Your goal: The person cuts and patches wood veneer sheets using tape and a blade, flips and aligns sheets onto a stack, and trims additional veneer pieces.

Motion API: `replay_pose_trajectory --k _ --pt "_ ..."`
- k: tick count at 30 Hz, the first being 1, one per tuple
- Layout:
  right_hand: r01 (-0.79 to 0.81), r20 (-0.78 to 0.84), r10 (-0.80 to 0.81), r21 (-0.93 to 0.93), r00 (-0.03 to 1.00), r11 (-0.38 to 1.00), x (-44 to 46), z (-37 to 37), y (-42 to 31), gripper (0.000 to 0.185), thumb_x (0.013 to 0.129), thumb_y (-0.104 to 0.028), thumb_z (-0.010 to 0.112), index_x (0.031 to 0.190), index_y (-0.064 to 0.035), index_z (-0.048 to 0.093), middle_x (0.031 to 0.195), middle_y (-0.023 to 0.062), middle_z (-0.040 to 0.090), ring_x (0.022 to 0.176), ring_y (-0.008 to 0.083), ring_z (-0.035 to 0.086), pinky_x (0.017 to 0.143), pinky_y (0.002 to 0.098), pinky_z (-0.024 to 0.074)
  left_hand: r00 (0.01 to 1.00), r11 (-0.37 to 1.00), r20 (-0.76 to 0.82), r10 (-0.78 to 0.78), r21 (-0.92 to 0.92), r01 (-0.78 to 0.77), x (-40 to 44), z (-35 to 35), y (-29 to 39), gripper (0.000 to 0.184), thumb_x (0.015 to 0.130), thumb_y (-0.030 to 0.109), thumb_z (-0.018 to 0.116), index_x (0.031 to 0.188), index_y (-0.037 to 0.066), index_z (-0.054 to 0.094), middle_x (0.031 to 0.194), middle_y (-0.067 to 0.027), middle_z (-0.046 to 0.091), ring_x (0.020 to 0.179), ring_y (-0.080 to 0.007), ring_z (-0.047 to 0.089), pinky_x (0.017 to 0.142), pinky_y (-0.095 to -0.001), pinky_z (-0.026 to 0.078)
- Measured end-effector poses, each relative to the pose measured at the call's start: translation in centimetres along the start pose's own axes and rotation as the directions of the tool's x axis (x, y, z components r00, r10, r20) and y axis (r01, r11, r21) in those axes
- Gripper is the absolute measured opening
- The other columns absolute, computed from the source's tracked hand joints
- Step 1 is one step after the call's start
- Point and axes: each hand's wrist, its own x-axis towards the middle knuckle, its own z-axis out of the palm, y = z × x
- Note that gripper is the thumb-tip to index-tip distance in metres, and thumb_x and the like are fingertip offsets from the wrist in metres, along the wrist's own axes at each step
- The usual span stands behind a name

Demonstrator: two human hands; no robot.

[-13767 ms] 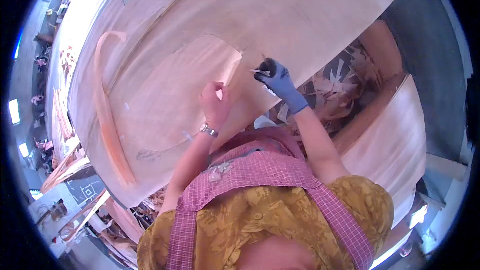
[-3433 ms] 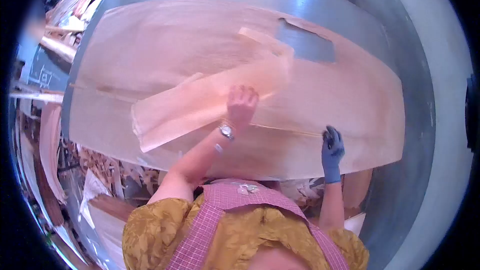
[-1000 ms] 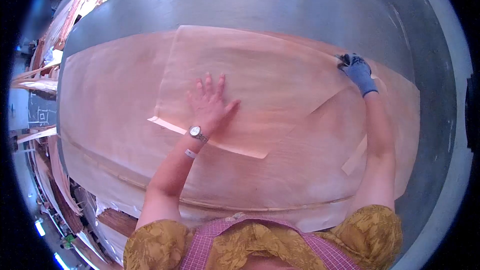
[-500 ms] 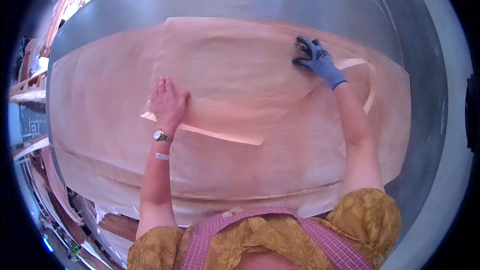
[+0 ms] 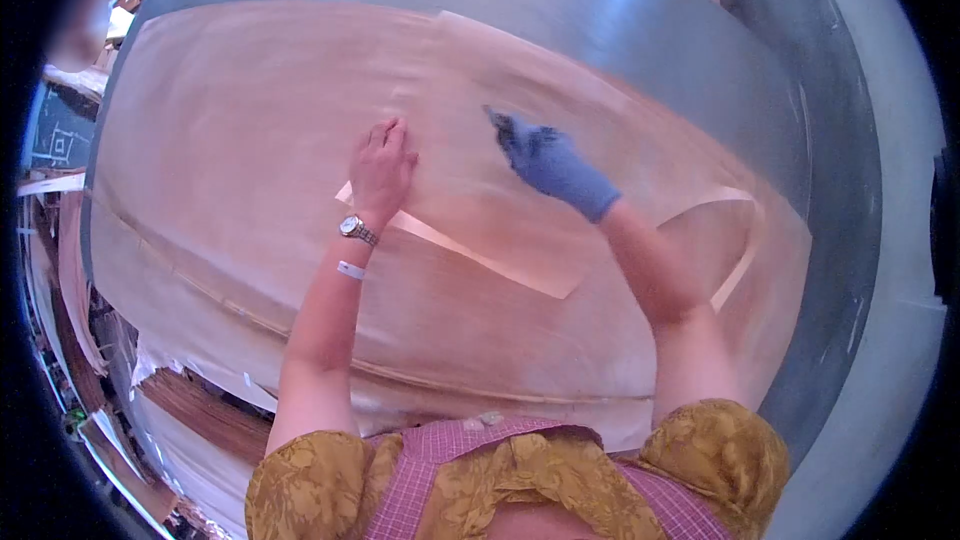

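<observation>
Thin pinkish-brown sheets that look like wood veneer (image 5: 260,110) overlap across a grey tabletop. Bare, with a wristwatch behind it, my left hand (image 5: 383,168) rests on the sheets beside a raised, lighter edge strip (image 5: 490,258); its fingers are slightly bent and hold nothing. My right hand (image 5: 555,165), in a blue glove with dark fingertips, is over the sheets to the right of the left hand. Its fingers are drawn together and smeared by motion. A small, thin tip pokes out past them, too blurred to name.
A curled strip of sheet (image 5: 740,240) stands up near my right forearm. The grey tabletop (image 5: 660,30) extends beyond the sheets. Stacked brown sheets (image 5: 200,410) and scraps lie beyond the left edge, lower down.
My view has turned, so the sheets sit at a slant. My right hand has moved left, closer to my left hand, and its fingers have drawn together. My left hand's fingers are more bent.
</observation>
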Motion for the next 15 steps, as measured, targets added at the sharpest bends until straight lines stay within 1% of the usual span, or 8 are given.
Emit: replay_pose_trajectory --k 1,4,7,10,13,15 --pt "-0.080 0.124 0.097 -0.137 0.988 0.987 1.5 0.2 -2.9 0.034 0.097 -0.024 0.046 0.121 -0.0019 0.052 0.094 0.0260 0.065 0.086 0.0401 0.064 0.079 0.0478 0.0496 1.000 1.000 -0.019 0.004 -0.021 -0.005 0.1 -0.1 -0.3 0.049 0.081 0.018 0.064 0.126 0.002 0.054 0.128 -0.0151 0.055 0.117 -0.0334 0.052 0.102 -0.0421 0.039" --pt "-0.156 -0.023 0.156 -0.035 0.988 0.987 6.7 3.5 -5.1 0.038 0.097 -0.035 0.041 0.113 -0.0032 0.052 0.097 0.0261 0.066 0.091 0.0403 0.066 0.080 0.0517 0.0507 0.993 0.998 -0.096 0.066 -0.005 -0.067 0.7 0.1 -1.1 0.043 0.082 0.014 0.062 0.123 0.003 0.056 0.125 -0.0153 0.057 0.115 -0.0331 0.054 0.101 -0.0418 0.041" --pt "-0.280 -0.046 0.280 0.016 0.959 0.960 9.9 5.5 -5.6 0.041 0.097 -0.036 0.039 0.117 -0.0019 0.051 0.102 0.0272 0.066 0.096 0.0423 0.065 0.087 0.0534 0.0482 0.996 0.995 -0.031 0.087 0.046 -0.086 0.8 1.0 -2.1 0.040 0.082 0.013 0.060 0.120 0.002 0.057 0.124 -0.0161 0.058 0.116 -0.0327 0.054 0.099 -0.0409 0.043" --pt "-0.393 0.007 0.394 -0.043 0.919 0.919 10.3 6.5 -5.5 0.040 0.097 -0.033 0.038 0.118 -0.0012 0.051 0.106 0.0275 0.065 0.100 0.0424 0.064 0.087 0.0522 0.0487 0.977 0.998 0.207 0.058 -0.009 -0.057 1.5 0.1 -1.3 0.037 0.082 0.010 0.058 0.118 0.001 0.056 0.126 -0.0169 0.057 0.118 -0.0327 0.053 0.099 -0.0410 0.044" --pt "-0.429 0.029 0.431 -0.058 0.902 0.901 10.7 6.4 -5.7 0.040 0.097 -0.032 0.038 0.119 -0.0006 0.051 0.112 0.0275 0.063 0.105 0.0412 0.062 0.089 0.0507 0.0484 0.970 0.995 0.244 -0.022 -0.088 0.045 5.3 -0.2 -0.1 0.040 0.083 0.006 0.056 0.123 0.000 0.054 0.129 -0.0146 0.056 0.117 -0.0323 0.053 0.098 -0.0412 0.044" --pt "-0.378 0.012 0.380 -0.083 0.925 0.922 10.8 6.9 -5.0 0.040 0.096 -0.029 0.038 0.118 0.0014 0.050 0.109 0.0293 0.063 0.103 0.0420 0.063 0.090 0.0505 0.0479 0.990 0.990 0.042 0.134 -0.044 -0.132 7.5 4.3 -2.1 0.042 0.085 0.006 0.054 0.127 0.003 0.052 0.132 -0.0111 0.055 0.116 -0.0317 0.053 0.097 -0.0409 0.044"
